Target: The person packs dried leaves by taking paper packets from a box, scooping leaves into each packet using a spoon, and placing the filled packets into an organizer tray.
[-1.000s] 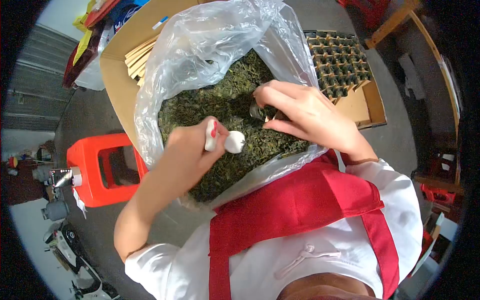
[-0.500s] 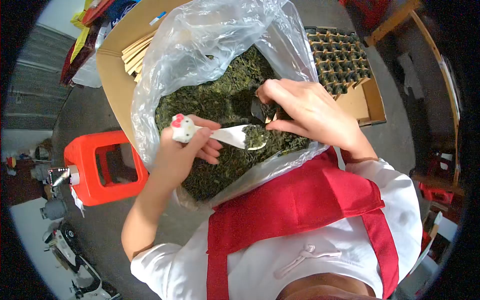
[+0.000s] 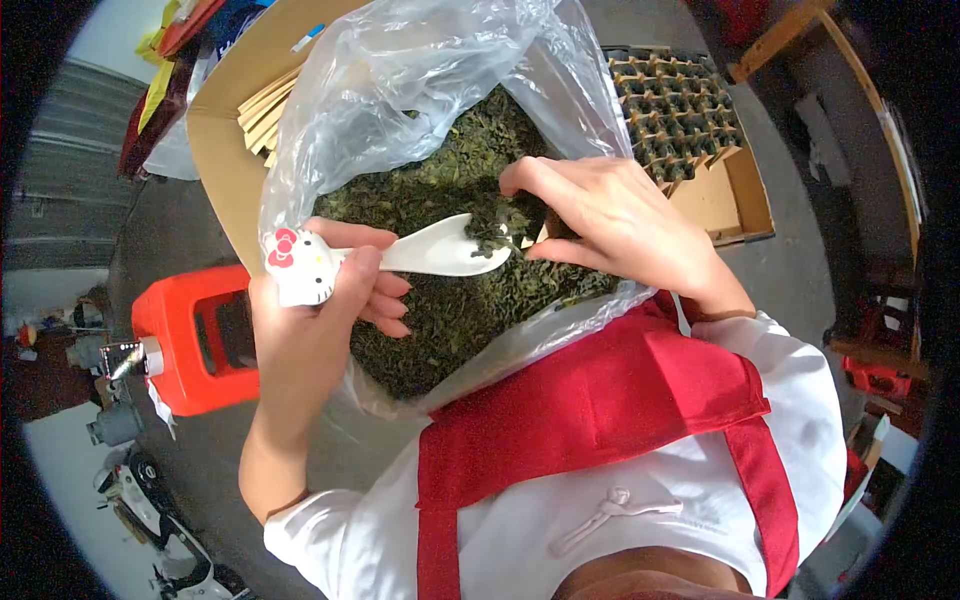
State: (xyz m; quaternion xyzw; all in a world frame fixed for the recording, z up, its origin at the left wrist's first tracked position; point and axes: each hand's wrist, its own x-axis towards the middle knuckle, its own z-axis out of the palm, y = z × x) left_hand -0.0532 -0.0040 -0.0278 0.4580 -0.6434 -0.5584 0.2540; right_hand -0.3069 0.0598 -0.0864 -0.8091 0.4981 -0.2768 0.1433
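Observation:
My left hand [image 3: 318, 330] grips a white spoon [image 3: 430, 252] by its handle, which ends in a cat face with a pink bow. Some dark green dried leaves lie at the spoon's tip, close to the fingers of my right hand [image 3: 620, 220]. Those fingers are curled around a small tan-edged packet [image 3: 541, 234], mostly hidden by the hand and leaves. Both hands are over a heap of dried leaves [image 3: 430, 335] inside a large clear plastic bag [image 3: 370, 90].
The bag sits in a cardboard box [image 3: 222, 130], with flat tan strips [image 3: 266, 108] tucked beside it. At the right, a shallow carton [image 3: 755, 205] holds rows of small leaf-filled packets [image 3: 675, 110]. A red jerrycan [image 3: 165, 320] stands on the left.
The spoon has shifted left and tilted up, with fewer leaves on it than before. My left hand has moved left with it. My right hand stays nearly in place.

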